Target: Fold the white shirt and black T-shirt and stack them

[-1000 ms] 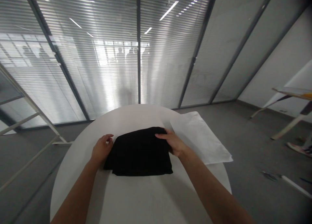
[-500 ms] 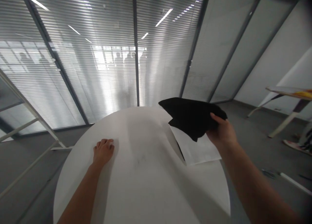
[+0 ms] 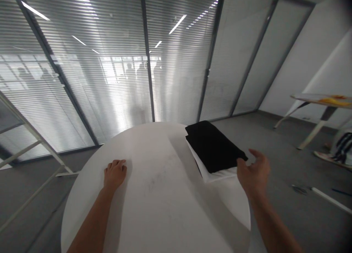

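A folded black cloth (image 3: 211, 145) lies on top of a folded white cloth (image 3: 217, 174) at the right side of the round white table (image 3: 165, 209). My right hand (image 3: 254, 172) hovers just past the black cloth's near right corner, fingers apart and holding nothing. My left hand (image 3: 114, 172) rests on the tabletop at the left, fingers curled loosely against the surface, nothing in it.
Glass partitions with blinds (image 3: 123, 69) stand behind the table. A white frame (image 3: 33, 146) is at the left. At the far right are another table (image 3: 321, 102), a person's shoe (image 3: 327, 157) and items on the grey floor (image 3: 316, 190).
My right hand carried the black cloth from the table's middle to the right, set it on the white cloth and let go. My left hand stayed on the table.
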Demonstrator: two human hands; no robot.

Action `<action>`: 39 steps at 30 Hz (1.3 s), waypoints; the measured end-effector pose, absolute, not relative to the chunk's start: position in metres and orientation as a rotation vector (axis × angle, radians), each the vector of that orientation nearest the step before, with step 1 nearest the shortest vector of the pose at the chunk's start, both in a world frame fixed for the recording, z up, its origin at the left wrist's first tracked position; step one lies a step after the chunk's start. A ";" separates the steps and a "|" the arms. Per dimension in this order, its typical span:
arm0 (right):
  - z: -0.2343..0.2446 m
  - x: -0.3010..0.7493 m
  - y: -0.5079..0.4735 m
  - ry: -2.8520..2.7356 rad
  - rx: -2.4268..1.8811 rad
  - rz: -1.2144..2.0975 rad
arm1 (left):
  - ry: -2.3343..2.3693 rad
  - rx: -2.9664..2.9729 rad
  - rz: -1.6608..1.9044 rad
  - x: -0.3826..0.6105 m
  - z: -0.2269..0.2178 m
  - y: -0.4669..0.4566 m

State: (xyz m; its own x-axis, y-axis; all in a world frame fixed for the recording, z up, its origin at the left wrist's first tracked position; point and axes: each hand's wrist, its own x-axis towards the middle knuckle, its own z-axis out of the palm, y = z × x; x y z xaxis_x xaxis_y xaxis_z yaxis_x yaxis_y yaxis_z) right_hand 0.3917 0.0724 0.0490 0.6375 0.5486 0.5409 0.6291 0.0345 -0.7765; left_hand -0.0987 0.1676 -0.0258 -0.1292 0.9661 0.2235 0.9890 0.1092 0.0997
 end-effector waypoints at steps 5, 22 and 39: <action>0.055 0.328 0.071 -1.717 -1.403 0.079 | -2.229 -2.063 -0.282 -0.075 -0.020 0.143; -0.037 0.268 0.084 -2.468 -1.536 0.054 | -1.997 -2.339 -0.392 -0.039 -0.047 0.063; -0.035 0.270 0.086 -2.412 -1.540 0.136 | -1.991 -2.332 -0.447 -0.043 -0.056 0.067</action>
State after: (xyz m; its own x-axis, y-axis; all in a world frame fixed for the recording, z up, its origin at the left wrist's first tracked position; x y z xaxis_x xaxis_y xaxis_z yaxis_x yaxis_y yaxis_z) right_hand 0.2701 0.0865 -0.0346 -0.3951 0.9009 0.1795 0.8749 0.4286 -0.2253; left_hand -0.0432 0.0665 -0.0560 0.1331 0.9605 0.2444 0.9728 -0.1738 0.1531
